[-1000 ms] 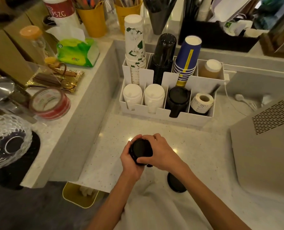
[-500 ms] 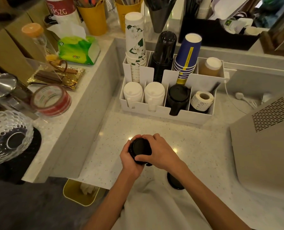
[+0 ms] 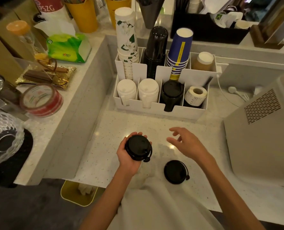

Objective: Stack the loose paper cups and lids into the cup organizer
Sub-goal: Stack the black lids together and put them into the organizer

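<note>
My left hand (image 3: 127, 157) holds a small stack of black lids (image 3: 137, 147) above the counter, a little in front of the white cup organizer (image 3: 154, 112). My right hand (image 3: 187, 144) hovers to the right of it, fingers spread, holding nothing. One loose black lid (image 3: 175, 171) lies flat on the counter below my right hand. The organizer's back row holds floral cups (image 3: 126, 39), black cups (image 3: 155, 50), blue cups (image 3: 179, 50) and a brown cup (image 3: 202, 61). Its front row holds two white lid stacks (image 3: 126, 90), black lids (image 3: 171, 93) and a label roll (image 3: 196, 95).
A raised ledge on the left carries a tissue pack (image 3: 68, 47), a tape roll (image 3: 41, 100) and a glass bowl (image 3: 3, 138). A grey machine (image 3: 260, 138) stands at the right. A yellow bin (image 3: 78, 193) sits below the counter's front edge.
My right hand has let go of the black lid stack and moved off to the right, opening. The left hand keeps the stack. The loose lid on the counter is now fully uncovered.
</note>
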Demonstrator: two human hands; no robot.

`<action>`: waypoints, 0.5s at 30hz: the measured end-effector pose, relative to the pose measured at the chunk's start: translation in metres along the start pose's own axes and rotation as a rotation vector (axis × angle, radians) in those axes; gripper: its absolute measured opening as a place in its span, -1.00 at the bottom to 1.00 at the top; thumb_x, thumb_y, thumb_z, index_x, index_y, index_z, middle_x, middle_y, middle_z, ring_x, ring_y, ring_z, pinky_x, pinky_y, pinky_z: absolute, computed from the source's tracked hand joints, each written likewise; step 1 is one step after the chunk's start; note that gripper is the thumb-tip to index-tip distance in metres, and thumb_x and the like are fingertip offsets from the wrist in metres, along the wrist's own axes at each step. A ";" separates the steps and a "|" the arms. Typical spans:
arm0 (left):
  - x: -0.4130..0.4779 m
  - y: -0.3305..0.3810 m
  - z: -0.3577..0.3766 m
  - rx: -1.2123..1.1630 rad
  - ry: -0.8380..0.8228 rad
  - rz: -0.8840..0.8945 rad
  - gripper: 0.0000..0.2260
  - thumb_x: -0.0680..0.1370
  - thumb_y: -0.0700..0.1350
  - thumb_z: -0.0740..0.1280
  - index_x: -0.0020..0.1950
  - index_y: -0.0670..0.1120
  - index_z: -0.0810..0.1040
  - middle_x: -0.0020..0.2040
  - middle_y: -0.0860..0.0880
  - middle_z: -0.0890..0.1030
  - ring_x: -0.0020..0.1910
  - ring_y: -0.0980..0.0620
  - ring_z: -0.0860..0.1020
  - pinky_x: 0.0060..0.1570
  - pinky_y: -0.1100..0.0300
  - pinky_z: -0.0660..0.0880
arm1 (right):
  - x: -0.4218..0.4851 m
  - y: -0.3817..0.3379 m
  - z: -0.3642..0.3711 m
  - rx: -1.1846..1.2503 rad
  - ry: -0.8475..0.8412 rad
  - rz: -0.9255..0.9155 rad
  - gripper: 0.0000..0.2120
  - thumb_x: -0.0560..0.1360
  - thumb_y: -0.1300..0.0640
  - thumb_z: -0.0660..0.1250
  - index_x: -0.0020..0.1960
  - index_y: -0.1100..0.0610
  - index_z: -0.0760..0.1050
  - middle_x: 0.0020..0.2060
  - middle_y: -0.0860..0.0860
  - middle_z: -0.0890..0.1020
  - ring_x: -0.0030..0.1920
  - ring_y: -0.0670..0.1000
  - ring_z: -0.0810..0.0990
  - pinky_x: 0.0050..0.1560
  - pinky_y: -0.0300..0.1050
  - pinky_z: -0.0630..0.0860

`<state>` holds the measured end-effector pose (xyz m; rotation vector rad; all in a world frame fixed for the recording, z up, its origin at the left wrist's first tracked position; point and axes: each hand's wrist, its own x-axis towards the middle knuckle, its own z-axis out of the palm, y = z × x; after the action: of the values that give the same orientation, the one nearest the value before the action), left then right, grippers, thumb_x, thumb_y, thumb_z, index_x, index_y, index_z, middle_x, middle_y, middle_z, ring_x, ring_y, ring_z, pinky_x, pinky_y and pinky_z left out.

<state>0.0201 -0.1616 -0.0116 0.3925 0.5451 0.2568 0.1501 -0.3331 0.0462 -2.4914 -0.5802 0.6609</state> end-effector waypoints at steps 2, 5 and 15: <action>0.002 -0.001 -0.001 -0.007 0.000 -0.012 -0.66 0.56 0.03 0.15 0.11 -0.16 0.57 0.15 -0.16 0.58 0.14 -0.21 0.55 0.32 -0.28 0.37 | -0.012 0.027 0.009 -0.111 -0.117 0.055 -0.43 0.49 -0.20 0.35 0.44 -0.06 0.33 0.33 0.00 0.47 0.23 0.01 0.49 0.23 -0.03 0.47; 0.004 -0.004 0.000 -0.004 0.000 -0.017 -0.66 0.50 0.03 0.23 0.11 -0.15 0.58 0.16 -0.17 0.57 0.14 -0.22 0.55 0.32 -0.29 0.36 | -0.041 0.056 0.040 -0.155 -0.322 0.079 -0.20 0.43 -0.16 0.43 0.55 -0.09 0.12 0.50 0.00 0.25 0.45 0.08 0.24 0.42 0.07 0.32; 0.001 -0.004 -0.003 0.041 0.027 -0.011 -0.66 0.48 0.04 0.27 0.12 -0.15 0.58 0.17 -0.18 0.57 0.13 -0.22 0.56 0.28 -0.27 0.42 | -0.054 0.048 0.050 -0.125 -0.216 0.040 -0.25 0.44 -0.07 0.44 0.51 -0.06 0.15 0.38 0.08 0.29 0.33 0.08 0.31 0.32 -0.03 0.42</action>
<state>0.0192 -0.1636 -0.0161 0.4262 0.5792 0.2410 0.0926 -0.3810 -0.0004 -2.5708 -0.6702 0.9445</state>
